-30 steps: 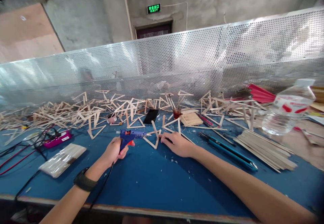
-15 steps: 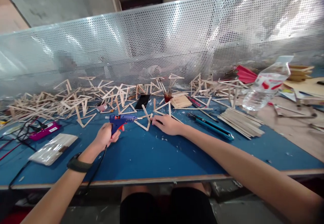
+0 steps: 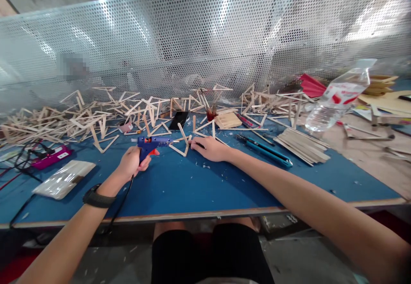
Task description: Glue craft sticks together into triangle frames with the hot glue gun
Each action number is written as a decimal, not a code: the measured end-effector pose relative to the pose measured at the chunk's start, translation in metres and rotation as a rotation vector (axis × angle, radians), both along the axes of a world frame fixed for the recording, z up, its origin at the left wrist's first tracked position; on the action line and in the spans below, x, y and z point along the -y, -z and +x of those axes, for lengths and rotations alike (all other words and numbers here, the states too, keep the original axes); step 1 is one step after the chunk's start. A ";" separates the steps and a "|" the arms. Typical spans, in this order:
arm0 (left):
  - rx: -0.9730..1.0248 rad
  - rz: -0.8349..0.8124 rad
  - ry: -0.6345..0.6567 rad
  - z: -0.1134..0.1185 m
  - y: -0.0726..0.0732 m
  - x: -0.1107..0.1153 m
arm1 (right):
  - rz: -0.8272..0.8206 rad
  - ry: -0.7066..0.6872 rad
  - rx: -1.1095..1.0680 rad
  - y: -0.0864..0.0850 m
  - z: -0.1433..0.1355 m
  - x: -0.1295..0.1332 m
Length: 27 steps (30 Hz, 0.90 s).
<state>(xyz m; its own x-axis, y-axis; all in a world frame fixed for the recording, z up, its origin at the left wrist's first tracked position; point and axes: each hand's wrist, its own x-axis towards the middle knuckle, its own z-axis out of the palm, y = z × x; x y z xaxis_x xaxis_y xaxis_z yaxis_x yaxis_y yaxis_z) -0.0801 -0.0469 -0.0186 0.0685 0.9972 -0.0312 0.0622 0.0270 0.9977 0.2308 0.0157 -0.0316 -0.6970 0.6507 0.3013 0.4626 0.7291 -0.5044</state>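
Observation:
My left hand is wrapped round the handle of a blue glue gun, whose nozzle points right at a small frame of wooden sticks. The fingers of my right hand are pressed together at the right side of that frame, by an upright stick. A dark thin item shows between those fingers, too small to name. The frame rests on the blue table mat, and the nozzle is close to its sticks.
Stick frames pile up at the back left. A purple power strip and a plastic packet lie left. Right are a blue cutter, loose sticks and a bottle. A perforated metal screen stands behind.
The whole view has shifted slightly, with the table higher in the picture. Both hands keep nearly the same pose around the stick frame.

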 end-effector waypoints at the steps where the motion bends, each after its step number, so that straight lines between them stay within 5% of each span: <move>1: 0.009 -0.005 0.009 0.000 -0.001 0.001 | -0.007 -0.001 -0.002 0.000 0.000 0.000; 10: 0.198 -0.054 0.169 -0.002 -0.009 0.004 | -0.009 0.014 0.008 -0.002 -0.001 0.001; 27: 0.093 0.005 0.205 -0.007 -0.003 0.001 | 0.024 0.012 0.002 0.000 -0.002 0.000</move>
<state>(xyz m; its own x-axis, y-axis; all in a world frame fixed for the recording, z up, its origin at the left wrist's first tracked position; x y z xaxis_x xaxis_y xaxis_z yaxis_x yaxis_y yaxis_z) -0.0875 -0.0484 -0.0153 0.2723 0.9622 -0.0101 -0.0261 0.0179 0.9995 0.2289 0.0162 -0.0317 -0.6899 0.6516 0.3154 0.4727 0.7354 -0.4855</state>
